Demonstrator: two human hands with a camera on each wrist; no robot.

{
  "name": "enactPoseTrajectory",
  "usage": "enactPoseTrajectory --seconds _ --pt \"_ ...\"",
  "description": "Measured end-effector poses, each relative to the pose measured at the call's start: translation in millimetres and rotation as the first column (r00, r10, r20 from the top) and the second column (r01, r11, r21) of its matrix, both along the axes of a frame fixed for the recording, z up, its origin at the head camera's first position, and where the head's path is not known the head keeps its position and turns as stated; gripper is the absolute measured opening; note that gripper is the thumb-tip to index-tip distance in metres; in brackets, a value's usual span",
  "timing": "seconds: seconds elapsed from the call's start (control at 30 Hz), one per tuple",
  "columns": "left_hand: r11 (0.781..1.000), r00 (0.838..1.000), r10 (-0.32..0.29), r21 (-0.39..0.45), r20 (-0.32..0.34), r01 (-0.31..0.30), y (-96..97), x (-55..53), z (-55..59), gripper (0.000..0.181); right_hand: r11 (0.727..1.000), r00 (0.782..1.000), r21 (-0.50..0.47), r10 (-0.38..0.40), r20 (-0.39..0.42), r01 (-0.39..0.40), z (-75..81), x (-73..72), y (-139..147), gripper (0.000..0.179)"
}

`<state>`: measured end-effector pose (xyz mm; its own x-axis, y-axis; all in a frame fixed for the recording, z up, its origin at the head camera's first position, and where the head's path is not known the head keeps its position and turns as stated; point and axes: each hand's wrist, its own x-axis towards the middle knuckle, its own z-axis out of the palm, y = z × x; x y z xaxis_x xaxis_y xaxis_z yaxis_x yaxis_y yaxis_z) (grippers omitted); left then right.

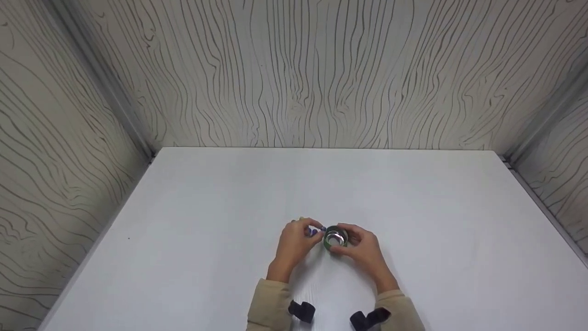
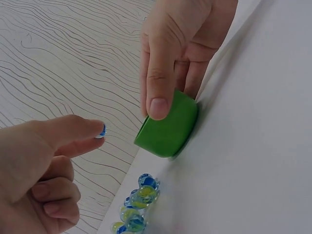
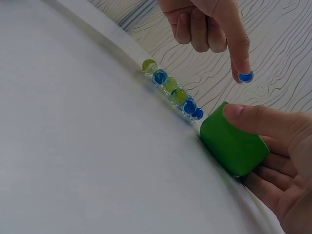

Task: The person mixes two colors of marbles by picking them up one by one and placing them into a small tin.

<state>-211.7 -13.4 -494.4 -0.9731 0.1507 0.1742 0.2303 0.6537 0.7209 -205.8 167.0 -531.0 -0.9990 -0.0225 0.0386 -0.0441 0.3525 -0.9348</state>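
Between thumb and forefinger my left hand (image 1: 290, 243) pinches a clear marble with blue inside (image 3: 246, 76); its other fingers are curled in. The marble is held up off the table, just to the left of a small green cup (image 2: 170, 129). My right hand (image 1: 365, 250) grips this cup by its side, thumb on the near wall and fingers round the far side. The cup stands on the table with its mouth up, and its inside looks shiny and silvery from the head view. Several blue and yellow-green glass marbles (image 3: 179, 95) lie clustered beside the cup, partly hidden behind my left hand in the head view.
The white table (image 1: 206, 207) stretches out around the hands. Wood-grain patterned panels (image 1: 294, 73) rise at its back and both sides. Dark camera mounts (image 1: 303, 311) sit at the beige sleeves (image 1: 271, 303). A tiny dark speck (image 1: 129, 238) marks the table at left.
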Motion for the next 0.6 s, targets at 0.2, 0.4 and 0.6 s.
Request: enactPoseTrajectory --seconds 0.2,0.4,0.6 --pt "0.999 0.999 -0.049 0.009 0.013 0.049 3.8 0.9 -2.0 0.015 0.998 1.0 -0.046 0.03 -0.006 -0.03 -1.1 0.2 1 0.057" --pt "0.999 0.999 -0.048 -0.024 0.023 0.048 10.5 0.6 -6.7 0.015 0.999 1.0 -0.041 0.012 -0.011 -0.013 -2.9 -0.6 2 0.056" --pt "0.997 0.998 -0.046 -0.06 0.034 0.048 12.7 0.4 -8.0 0.015 1.0 1.0 -0.023 0.012 -0.003 -0.012 -0.5 -0.6 2 0.056"
